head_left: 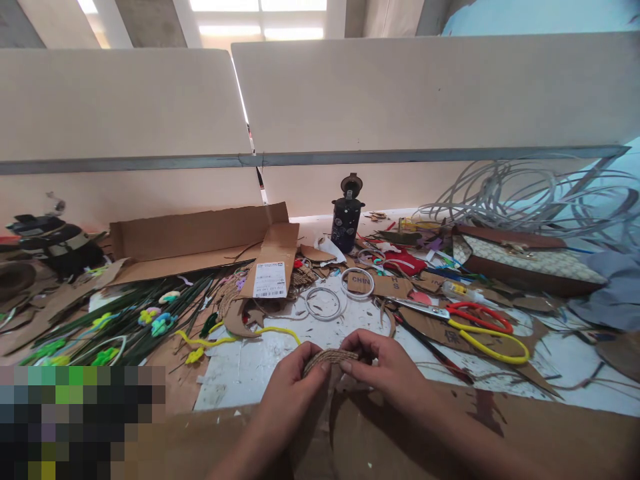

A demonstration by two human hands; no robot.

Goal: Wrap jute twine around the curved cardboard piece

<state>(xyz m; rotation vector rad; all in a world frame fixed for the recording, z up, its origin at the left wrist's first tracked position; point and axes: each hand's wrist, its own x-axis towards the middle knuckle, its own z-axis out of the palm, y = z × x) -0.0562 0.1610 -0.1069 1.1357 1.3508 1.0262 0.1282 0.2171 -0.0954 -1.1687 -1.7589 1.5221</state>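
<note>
Between my two hands is a curved piece wrapped in brown twine (330, 358), held low over the front of the worktop. My left hand (295, 377) pinches its left end between thumb and fingers. At the right end, the thumb and fingertips of my right hand (383, 367) press on the twine rows. Part of the piece is hidden behind my fingers. Just beyond lie two white rings (323, 303) and a cardboard crescent (241, 320) with twine near it. Scissors with red and yellow handles (465, 320) rest to the right of my right hand.
A long open cardboard box (195, 240) stands at the back left, near green stems with colourful fuzzy flowers (160, 320). A black bottle (346, 220) with its lid up stands at the back. On the right are a patterned handbag (530, 260) and coiled pale tubing (500, 193).
</note>
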